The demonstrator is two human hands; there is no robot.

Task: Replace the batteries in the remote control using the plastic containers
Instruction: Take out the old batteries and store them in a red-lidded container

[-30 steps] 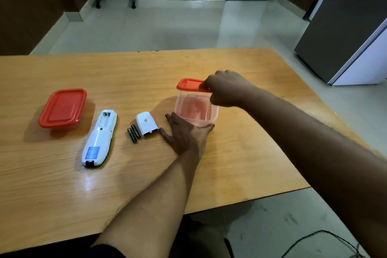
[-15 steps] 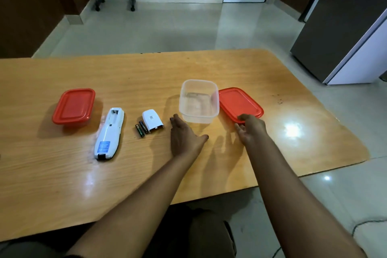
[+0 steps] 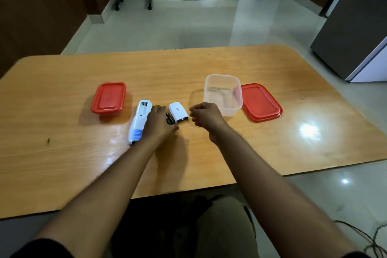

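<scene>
My left hand [image 3: 159,124] lies low over the two loose batteries [image 3: 170,120] on the wooden table [image 3: 62,153], fingers spread and curling down around them, thumb reaching toward the near ends. I cannot tell yet whether I have a real hold on either one; most of both is hidden under my fingers. My right hand [image 3: 206,115] hovers just right of the battery cover [image 3: 178,111], loosely curled and holding nothing.

As I judge it, the step in hand is gathering these used batteries to drop them into the open clear container [image 3: 223,94]. To do it well I should pinch both across their length rather than at the tips, since they are thin, smooth and likely to roll on this glossy top. I should keep my knuckles off the cover just beside them, so it does not skid away. Once lifted, the batteries have only a short way to go rightward to the container, and my free hand can steady its wall.

The remote control [image 3: 139,123] lies face down just left of my hand, white and long, with a blue label near its near end. Its battery bay at the far end is open and looks empty. The red lid [image 3: 260,102] rests flat on the table, touching the open container's right side. The second container [image 3: 109,98], lid on, stands left of the remote.
</scene>
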